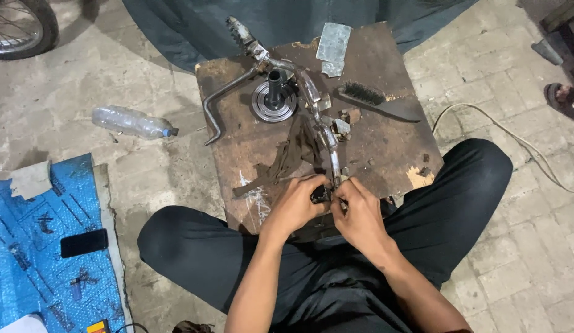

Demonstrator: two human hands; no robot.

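Note:
A long bent metal lever assembly lies across a worn wooden board, running from the far edge to the near one. At its near end sits a small black part. My left hand grips that black part from the left. My right hand closes on the lever's near end from the right, touching the same part. A dark greasy rag lies just beyond my left hand.
On the board are a round metal hub with a black shaft, a wire brush, a scrap of grey sheet. A plastic bottle, a blue mat with a phone, and a cable lie on the floor.

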